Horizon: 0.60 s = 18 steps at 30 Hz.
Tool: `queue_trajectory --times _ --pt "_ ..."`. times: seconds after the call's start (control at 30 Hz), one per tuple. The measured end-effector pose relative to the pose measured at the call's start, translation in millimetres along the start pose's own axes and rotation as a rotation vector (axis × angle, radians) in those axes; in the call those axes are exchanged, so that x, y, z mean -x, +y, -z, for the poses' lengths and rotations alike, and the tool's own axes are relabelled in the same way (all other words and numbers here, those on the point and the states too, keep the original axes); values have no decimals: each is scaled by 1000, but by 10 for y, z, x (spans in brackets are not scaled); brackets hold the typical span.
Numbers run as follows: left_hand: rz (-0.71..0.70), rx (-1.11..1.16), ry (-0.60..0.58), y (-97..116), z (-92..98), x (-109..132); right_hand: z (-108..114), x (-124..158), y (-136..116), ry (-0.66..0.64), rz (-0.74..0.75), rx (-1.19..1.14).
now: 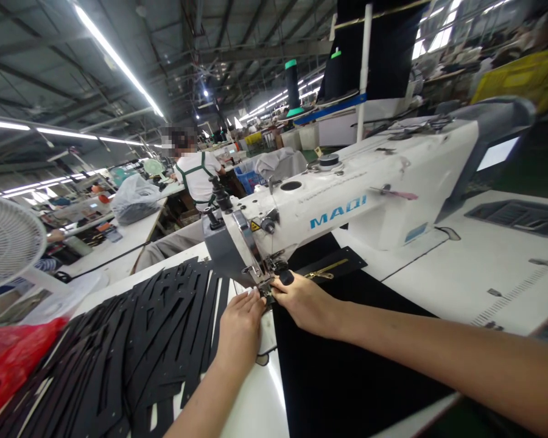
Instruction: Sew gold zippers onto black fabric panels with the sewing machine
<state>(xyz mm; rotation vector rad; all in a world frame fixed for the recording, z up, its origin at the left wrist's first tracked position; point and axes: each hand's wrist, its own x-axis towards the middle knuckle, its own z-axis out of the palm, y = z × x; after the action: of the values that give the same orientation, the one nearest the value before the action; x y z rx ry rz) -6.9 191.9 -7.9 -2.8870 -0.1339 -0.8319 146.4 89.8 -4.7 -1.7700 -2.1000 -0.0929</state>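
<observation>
Forearms (420, 344) nearest. Strips (119, 347) piled left could snag if they slide. Left hand (241, 331) by presser foot (265, 289), fingers together, grip hidden: jab risk if it creeps. Right hand (313, 304) beside foot, grip unclear; cloth (338, 371) below could skew if pulled unevenly.

Now the white worktop (438, 267) is dominated by the sewing machine (369, 191), mounted squarely on it! Left of the machine, the surface is buried under overlapping black strips (132, 347). On the machine's near side, a black fabric panel (342, 377) is spread, and to the machine's right, ruler marks (505, 303) are seen.
</observation>
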Motion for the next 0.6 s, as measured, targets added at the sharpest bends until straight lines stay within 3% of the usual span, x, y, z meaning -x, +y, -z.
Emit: queue_trajectory --times 0.6 --pt "45 14 43 -13 -60 0 -47 -23 10 80 9 -14"
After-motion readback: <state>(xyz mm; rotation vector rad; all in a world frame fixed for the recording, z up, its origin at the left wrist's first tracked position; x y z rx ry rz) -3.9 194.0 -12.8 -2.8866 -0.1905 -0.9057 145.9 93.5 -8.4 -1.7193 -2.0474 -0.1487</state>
